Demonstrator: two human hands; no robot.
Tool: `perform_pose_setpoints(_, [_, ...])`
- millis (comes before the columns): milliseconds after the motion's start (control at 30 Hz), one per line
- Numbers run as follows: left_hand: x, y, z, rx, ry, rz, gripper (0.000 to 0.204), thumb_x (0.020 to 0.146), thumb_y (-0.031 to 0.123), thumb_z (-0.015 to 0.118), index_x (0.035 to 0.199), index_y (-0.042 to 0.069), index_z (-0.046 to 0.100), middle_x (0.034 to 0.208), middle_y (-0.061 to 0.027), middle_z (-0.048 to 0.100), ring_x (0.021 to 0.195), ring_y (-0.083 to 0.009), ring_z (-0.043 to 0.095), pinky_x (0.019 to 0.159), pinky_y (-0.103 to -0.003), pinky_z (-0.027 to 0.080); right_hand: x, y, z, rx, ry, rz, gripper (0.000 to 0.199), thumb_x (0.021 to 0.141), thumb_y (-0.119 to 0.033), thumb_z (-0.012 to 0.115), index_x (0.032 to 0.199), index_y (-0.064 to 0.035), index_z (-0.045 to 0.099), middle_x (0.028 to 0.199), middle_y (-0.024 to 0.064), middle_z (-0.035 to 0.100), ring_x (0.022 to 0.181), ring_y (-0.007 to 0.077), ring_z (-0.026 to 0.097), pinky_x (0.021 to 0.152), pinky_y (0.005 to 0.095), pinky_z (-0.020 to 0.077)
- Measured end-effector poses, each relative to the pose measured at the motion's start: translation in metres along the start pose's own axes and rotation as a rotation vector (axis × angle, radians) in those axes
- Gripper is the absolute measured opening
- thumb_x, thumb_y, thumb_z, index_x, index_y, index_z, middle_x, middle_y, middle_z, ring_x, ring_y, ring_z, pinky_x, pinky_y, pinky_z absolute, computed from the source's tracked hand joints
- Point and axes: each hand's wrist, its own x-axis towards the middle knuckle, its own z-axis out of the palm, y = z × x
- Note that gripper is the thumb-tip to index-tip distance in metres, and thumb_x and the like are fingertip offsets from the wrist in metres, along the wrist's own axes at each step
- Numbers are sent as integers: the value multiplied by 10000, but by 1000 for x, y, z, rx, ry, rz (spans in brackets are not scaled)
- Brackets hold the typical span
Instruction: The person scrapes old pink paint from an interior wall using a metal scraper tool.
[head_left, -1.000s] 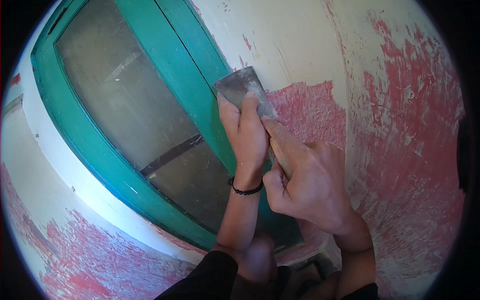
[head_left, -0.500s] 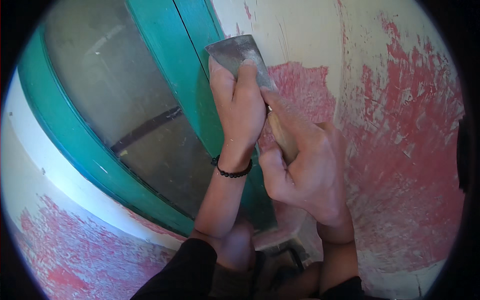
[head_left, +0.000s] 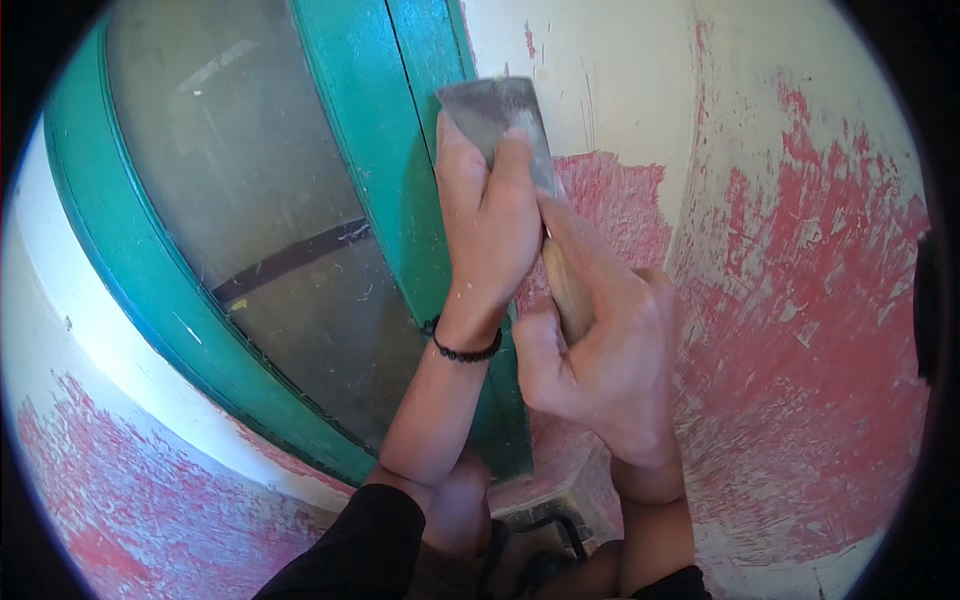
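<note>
A scraper [head_left: 497, 103] with a broad grey metal blade and a wooden handle lies slanted against the wall. Its blade edge is beside the green frame, where the pale paint begins. My right hand [head_left: 612, 350] is closed around the wooden handle, its forefinger stretched along toward the blade. Higher up, my left hand [head_left: 488, 215] grips the blade, with one digit lying on its face. A black bead bracelet [head_left: 468, 353] circles my left wrist. Below the blade, a patch of bared pink wall [head_left: 612, 210] borders the pale paint [head_left: 620, 85].
On the left stands a green window frame [head_left: 340, 110] around a dusty glass pane [head_left: 240, 150]. More scraped pink wall [head_left: 800, 330] spreads to the right, streaked with pale paint. A dark object cuts in at the right rim.
The view has shifted slightly, so the wall and frame sit a little further right at the top. Both hands keep their grip on the scraper, whose blade stays close to the frame's edge.
</note>
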Motion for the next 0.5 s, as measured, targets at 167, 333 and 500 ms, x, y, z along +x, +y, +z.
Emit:
perform_pose_setpoints(167, [4,9,0,-91,-10,-156,216,940,83,520,1111,-47,539,987,-117,632,910,-184,571,849,-352,472,2,-4,-2,-10,0,-17,581,686,-85,559,1249,28,646,928,236,712,735,387,719,656,388,569])
perform_pose_setpoints(333, [-2,0,0,-54,14,-74,212,942,86,519,1105,-50,528,962,-110,630,888,-171,564,834,-350,472,-3,-6,-6,-8,-153,135,577,687,-95,566,1246,25,647,921,230,713,728,382,719,664,385,569])
perform_pose_setpoints(500, [2,1,3,-125,-4,-150,202,943,85,515,1101,-42,516,948,-96,612,856,-158,545,785,-345,469,1,6,8,-17,30,-20,576,688,-94,567,1246,19,649,888,225,704,644,348,702,653,378,565])
